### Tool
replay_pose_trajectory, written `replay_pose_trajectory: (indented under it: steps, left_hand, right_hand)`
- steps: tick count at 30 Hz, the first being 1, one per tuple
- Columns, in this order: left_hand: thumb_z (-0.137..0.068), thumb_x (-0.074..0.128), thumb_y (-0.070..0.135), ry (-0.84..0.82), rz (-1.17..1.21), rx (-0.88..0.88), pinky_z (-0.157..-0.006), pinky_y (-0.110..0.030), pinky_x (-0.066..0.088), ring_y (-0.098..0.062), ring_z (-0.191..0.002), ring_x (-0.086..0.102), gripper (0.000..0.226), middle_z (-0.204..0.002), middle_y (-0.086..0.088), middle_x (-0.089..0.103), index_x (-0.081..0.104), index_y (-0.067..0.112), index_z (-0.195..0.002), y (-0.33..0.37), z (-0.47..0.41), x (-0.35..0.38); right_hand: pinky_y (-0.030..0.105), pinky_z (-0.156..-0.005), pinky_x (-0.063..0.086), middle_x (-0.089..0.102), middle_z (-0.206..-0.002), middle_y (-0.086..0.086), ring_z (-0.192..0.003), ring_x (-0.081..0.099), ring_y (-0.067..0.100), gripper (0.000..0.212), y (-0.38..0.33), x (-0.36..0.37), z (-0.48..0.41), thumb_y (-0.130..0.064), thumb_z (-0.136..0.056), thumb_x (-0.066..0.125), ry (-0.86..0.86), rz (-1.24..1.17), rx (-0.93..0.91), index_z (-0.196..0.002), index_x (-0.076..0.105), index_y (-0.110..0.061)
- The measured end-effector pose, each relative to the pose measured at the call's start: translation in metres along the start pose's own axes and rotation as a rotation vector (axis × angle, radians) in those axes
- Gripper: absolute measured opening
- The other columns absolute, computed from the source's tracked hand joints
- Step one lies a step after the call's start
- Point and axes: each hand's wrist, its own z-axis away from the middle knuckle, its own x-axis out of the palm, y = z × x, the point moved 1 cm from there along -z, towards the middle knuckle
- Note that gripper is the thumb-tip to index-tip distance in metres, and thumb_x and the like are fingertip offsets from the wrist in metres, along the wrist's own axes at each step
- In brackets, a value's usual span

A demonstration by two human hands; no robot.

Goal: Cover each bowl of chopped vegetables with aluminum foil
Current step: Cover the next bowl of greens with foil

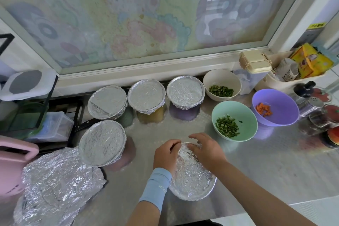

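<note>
Counter (256, 161), steel, holds everything. Loose foil (55, 185) lies crumpled at near-left: prob. very light, thin, tears easily, keeps whatever crease it gets, so best lifted by an edge w/ both hands, not grabbed in the middle.

Front bowl (192, 176) sits near-centre, already wrapped, contents hidden. Left hand (166, 154) has fingers curled over its far-left rim, clamped on the foil edge. Right hand (205, 149) has fingers apart, tips pressing the foil down by the far rim. Bowl looks like light plastic and may slide on steel, so press at the rim, not the middle, where the sheet would likely dent.

Covered bowls (102, 143): 4 to the left and back, foil tight, contents not visible.

Still open, right side: purple bowl (282, 115) w/ a little carrot dice (264, 109); green bowl (244, 115) w/ chopped greens (227, 126); cream bowl (220, 79) behind, also w/ a bit of green veg (221, 91). All approx. a thin layer at the bottom.
</note>
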Motion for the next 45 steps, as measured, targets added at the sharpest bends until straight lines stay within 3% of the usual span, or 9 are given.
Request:
replay_pose_trajectory:
  steps: [5, 13, 17, 22, 28, 31, 37, 41, 45]
  left_hand:
    - [-0.089, 0.069, 0.020, 0.056, 0.026, 0.026, -0.072, -0.004, 0.044, 0.009, -0.081, 0.063, 0.010, -0.080, 0.024, 0.069, 0.078, 0.023, -0.093, -0.004, 0.005, 0.002]
    - [-0.092, 0.063, 0.025, 0.018, 0.048, -0.043, -0.064, -0.013, 0.048, 0.003, -0.071, 0.062, 0.014, -0.074, 0.010, 0.071, 0.075, 0.024, -0.085, -0.001, 0.003, 0.002]
    - [-0.097, 0.056, 0.028, 0.015, -0.019, -0.076, -0.053, -0.012, 0.038, 0.002, -0.055, 0.054, 0.028, -0.055, 0.012, 0.058, 0.065, 0.026, -0.071, -0.002, 0.004, 0.002]
    - [-0.097, 0.054, 0.027, -0.021, -0.165, 0.088, -0.083, -0.014, 0.047, -0.005, -0.092, 0.064, 0.023, -0.101, 0.013, 0.072, 0.073, 0.022, -0.109, 0.005, 0.002, 0.000]
    - [-0.091, 0.065, 0.022, -0.086, -0.021, 0.050, -0.068, -0.009, 0.046, 0.003, -0.075, 0.063, 0.013, -0.083, 0.014, 0.073, 0.077, 0.022, -0.096, 0.004, 0.002, 0.005]
    - [-0.093, 0.063, 0.023, -0.095, 0.001, 0.014, -0.069, -0.008, 0.045, 0.006, -0.078, 0.062, 0.014, -0.085, 0.015, 0.072, 0.077, 0.023, -0.095, 0.003, 0.002, 0.005]
    - [-0.095, 0.058, 0.025, -0.072, 0.015, -0.046, -0.077, -0.015, 0.050, 0.003, -0.083, 0.064, 0.017, -0.090, 0.015, 0.072, 0.075, 0.024, -0.098, 0.001, 0.006, 0.006]
    - [-0.098, 0.053, 0.020, 0.073, -0.018, -0.101, -0.073, -0.014, 0.043, -0.006, -0.084, 0.062, 0.019, -0.087, 0.014, 0.067, 0.072, 0.021, -0.100, 0.000, 0.011, 0.005]
    - [-0.092, 0.050, 0.011, 0.103, -0.030, -0.108, -0.071, -0.010, 0.043, -0.010, -0.089, 0.064, 0.024, -0.089, 0.016, 0.067, 0.070, 0.023, -0.099, 0.001, 0.015, 0.003]
  right_hand:
    - [0.028, -0.072, 0.053, 0.071, -0.082, -0.018, -0.075, 0.063, 0.004, 0.011, 0.005, 0.006, 0.019, -0.034, -0.093, 0.063, 0.135, -0.107, 0.040, -0.094, 0.074, -0.033]
    - [0.024, -0.062, 0.045, 0.066, -0.068, -0.003, -0.065, 0.058, 0.012, 0.022, 0.016, 0.010, 0.008, -0.036, -0.095, 0.058, 0.023, -0.196, 0.106, -0.084, 0.073, -0.023]
    - [0.028, -0.063, 0.042, 0.062, -0.065, -0.002, -0.063, 0.053, 0.010, 0.026, 0.012, 0.005, 0.003, -0.034, -0.097, 0.054, -0.049, -0.121, 0.086, -0.081, 0.069, -0.019]
    - [0.026, -0.082, 0.050, 0.070, -0.094, -0.016, -0.089, 0.064, 0.006, 0.019, 0.003, 0.000, 0.000, -0.041, -0.094, 0.058, -0.073, -0.048, 0.045, -0.106, 0.070, -0.033]
    - [0.025, -0.063, 0.048, 0.068, -0.069, -0.014, -0.067, 0.060, 0.004, 0.010, 0.005, 0.006, 0.009, -0.038, -0.088, 0.068, 0.042, -0.152, 0.138, -0.081, 0.073, -0.032]
    - [0.027, -0.067, 0.050, 0.070, -0.071, -0.012, -0.069, 0.063, 0.008, 0.010, 0.008, 0.006, 0.007, -0.035, -0.087, 0.070, 0.020, -0.225, 0.134, -0.080, 0.076, -0.032]
    - [0.031, -0.072, 0.052, 0.071, -0.075, -0.012, -0.070, 0.061, 0.004, 0.011, 0.006, 0.004, 0.003, -0.038, -0.090, 0.066, -0.034, -0.129, 0.048, -0.089, 0.076, -0.032]
    - [0.023, -0.092, 0.049, 0.070, -0.107, -0.018, -0.100, 0.063, 0.002, 0.026, 0.009, -0.002, 0.002, -0.038, -0.091, 0.065, -0.029, -0.158, 0.087, -0.117, 0.068, -0.036]
    - [0.021, -0.079, 0.046, 0.070, -0.103, -0.017, -0.092, 0.062, 0.007, 0.023, 0.013, -0.003, 0.005, -0.035, -0.095, 0.058, 0.011, -0.090, 0.098, -0.117, 0.067, -0.036]
